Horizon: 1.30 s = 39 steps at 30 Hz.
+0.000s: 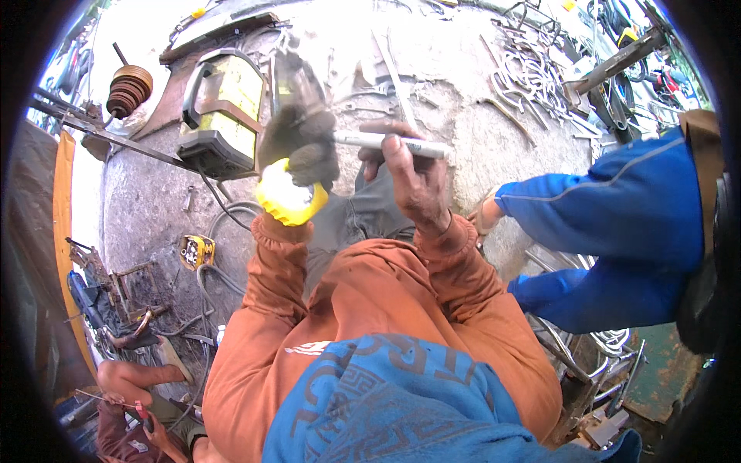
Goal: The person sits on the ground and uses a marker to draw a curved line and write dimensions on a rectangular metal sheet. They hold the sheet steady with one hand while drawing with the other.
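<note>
A silver-grey marker pen [421, 147] lies crosswise in my bare right hand [417, 174], pinched between thumb and fingers. The pen's left end reaches to the fingers of my left hand [305, 147], in a dark glove with a bright yellow cuff [289, 197]. Those gloved fingers are curled. Above them a dark, narrow shape [297, 81] is smeared by motion, and I cannot tell what it is. Both hands are raised in front of my chest, close together.
A yellow-and-black boxy machine [224, 108] with a handle stands left of my hands. Metal rods [525, 77] lie heaped at the far right. A person in blue trousers [610, 216] stands at my right; another person [143, 409] sits at lower left. Cables [204, 282] trail across the ground.
</note>
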Each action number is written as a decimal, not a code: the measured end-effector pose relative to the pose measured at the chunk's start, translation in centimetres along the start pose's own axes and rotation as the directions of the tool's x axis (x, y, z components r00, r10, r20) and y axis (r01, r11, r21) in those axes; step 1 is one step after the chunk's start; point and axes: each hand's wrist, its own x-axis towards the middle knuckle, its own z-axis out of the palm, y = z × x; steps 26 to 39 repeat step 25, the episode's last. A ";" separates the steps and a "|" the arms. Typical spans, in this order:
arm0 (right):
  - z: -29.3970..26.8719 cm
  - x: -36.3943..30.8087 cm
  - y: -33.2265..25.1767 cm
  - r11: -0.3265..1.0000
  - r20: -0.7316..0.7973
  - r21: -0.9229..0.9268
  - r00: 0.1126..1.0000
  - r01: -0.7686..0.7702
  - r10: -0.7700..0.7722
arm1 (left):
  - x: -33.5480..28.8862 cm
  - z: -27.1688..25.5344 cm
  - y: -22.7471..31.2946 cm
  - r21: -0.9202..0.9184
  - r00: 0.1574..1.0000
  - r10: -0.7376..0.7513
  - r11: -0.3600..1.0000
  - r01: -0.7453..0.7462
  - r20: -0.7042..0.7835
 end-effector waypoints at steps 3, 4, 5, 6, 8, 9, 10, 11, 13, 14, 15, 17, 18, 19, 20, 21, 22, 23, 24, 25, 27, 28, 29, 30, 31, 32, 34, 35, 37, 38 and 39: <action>-0.1 0.0 0.9 0.996 0.039 -0.090 0.999 -0.003 0.007 | -0.9 -0.5 0.0 0.096 0.993 0.017 0.995 -0.005 -0.120; 0.0 0.0 1.3 0.998 0.030 -0.065 0.999 -0.015 0.017 | -1.0 -0.8 0.0 0.187 0.973 0.040 0.982 0.003 -0.226; 0.2 -0.1 1.8 0.999 0.017 -0.025 0.999 -0.030 0.030 | -0.8 -1.1 0.0 0.591 0.810 0.374 0.805 -0.042 -0.452; 0.4 -0.5 2.3 0.998 0.046 -0.067 0.999 0.003 0.000 | -0.5 -1.3 0.1 0.831 0.652 0.595 0.547 0.100 -0.470; 1.1 -0.8 3.8 0.966 0.061 -0.206 0.987 0.156 -0.146 | -0.9 -1.3 -0.3 0.736 0.658 0.505 0.667 0.114 -0.559; 1.9 -0.9 4.8 0.944 0.009 -0.170 0.958 0.282 -0.285 | -1.4 -1.1 -0.1 0.641 0.710 0.380 0.756 0.132 -0.594; 2.1 -1.1 5.4 0.948 0.019 -0.162 0.961 0.275 -0.275 | -1.8 -0.9 0.9 0.574 0.898 0.048 0.783 0.239 -0.438; 2.0 -1.2 5.9 0.937 0.012 -0.146 0.948 0.317 -0.319 | -2.0 -1.3 0.9 0.553 0.890 0.028 0.793 0.257 -0.454; 1.5 -1.5 6.5 0.907 0.077 -0.311 0.959 0.283 -0.272 | -3.1 -2.8 0.0 0.960 0.918 0.387 -0.278 0.029 0.085; 1.5 -1.6 6.8 0.885 0.088 -0.310 0.937 0.348 -0.337 | -3.4 -3.7 -0.3 0.645 0.829 0.379 -0.764 0.029 0.412; 1.7 -1.6 7.2 0.863 0.096 -0.330 0.923 0.383 -0.373 | -3.9 -4.3 0.7 0.910 0.889 0.458 -0.365 0.196 -0.008; 1.5 -2.1 7.6 0.879 0.129 -0.327 0.938 0.347 -0.322 | -4.9 -5.2 1.5 0.915 0.780 0.478 0.221 0.338 -0.404; 1.5 -2.1 7.9 0.883 0.124 -0.295 0.930 0.366 -0.345 | -5.3 -5.5 1.4 0.873 0.744 0.474 0.375 0.314 -0.471; 1.6 -2.2 8.2 0.877 0.117 -0.285 0.922 0.388 -0.370 | -5.6 -5.5 1.3 0.759 0.767 0.366 0.609 0.232 -0.528; 1.5 -2.4 8.4 0.884 0.101 -0.294 0.931 0.365 -0.351 | -5.4 -5.8 0.9 0.909 0.811 0.433 0.314 0.273 -0.393; 1.6 -2.4 8.6 0.902 0.080 -0.256 0.937 0.348 -0.339 | -5.2 -5.8 0.5 0.923 0.816 0.441 0.258 0.285 -0.375; 1.8 -2.4 8.8 0.912 0.063 -0.237 0.942 0.336 -0.331 | -5.0 -5.7 0.1 0.934 0.819 0.449 0.201 0.296 -0.357; 1.7 -2.4 8.8 0.910 0.049 -0.220 0.935 0.352 -0.350 | -5.0 -5.3 -0.2 0.861 0.775 0.418 0.405 0.307 -0.474; 1.3 -2.7 8.7 0.936 0.060 -0.242 0.967 0.254 -0.247 | -5.0 -5.0 -0.5 0.760 0.765 0.350 0.594 0.265 -0.541; 0.9 -3.0 8.5 0.939 0.042 -0.243 0.970 0.242 -0.240 | -4.7 -4.7 -0.7 0.650 0.731 0.310 0.722 0.235 -0.608; 0.9 -3.0 8.5 0.939 0.042 -0.243 0.970 0.242 -0.240 | -4.7 -4.7 -0.7 0.650 0.731 0.310 0.722 0.235 -0.608; 0.9 -3.0 8.5 0.939 0.042 -0.243 0.970 0.242 -0.240 | -4.7 -4.7 -0.7 0.650 0.731 0.310 0.722 0.235 -0.608; 0.9 -3.0 8.5 0.939 0.042 -0.243 0.970 0.242 -0.240 | -4.7 -4.7 -0.7 0.650 0.731 0.310 0.722 0.235 -0.608; 0.9 -3.0 8.5 0.939 0.042 -0.243 0.970 0.242 -0.240 | -4.7 -4.7 -0.7 0.650 0.731 0.310 0.722 0.235 -0.608; 0.9 -3.0 8.5 0.939 0.042 -0.243 0.970 0.242 -0.240 | -4.7 -4.7 -0.7 0.650 0.731 0.310 0.722 0.235 -0.608; 0.9 -3.0 8.5 0.939 0.042 -0.243 0.970 0.242 -0.240 | -4.7 -4.7 -0.7 0.650 0.731 0.310 0.722 0.235 -0.608; 0.9 -3.0 8.5 0.939 0.042 -0.243 0.970 0.242 -0.240 | -4.7 -4.7 -0.7 0.650 0.731 0.310 0.722 0.235 -0.608; 0.9 -3.0 8.5 0.939 0.042 -0.243 0.970 0.242 -0.240 | -4.7 -4.7 -0.7 0.650 0.731 0.310 0.722 0.235 -0.608; 0.9 -3.0 8.5 0.939 0.042 -0.243 0.970 0.242 -0.240 | -4.7 -4.7 -0.7 0.650 0.731 0.310 0.722 0.235 -0.608; 0.9 -3.0 8.5 0.939 0.042 -0.243 0.970 0.242 -0.240 | -4.7 -4.7 -0.7 0.650 0.731 0.310 0.722 0.235 -0.608; 0.9 -3.0 8.5 0.939 0.042 -0.243 0.970 0.242 -0.240 | -4.7 -4.7 -0.7 0.650 0.731 0.310 0.722 0.235 -0.608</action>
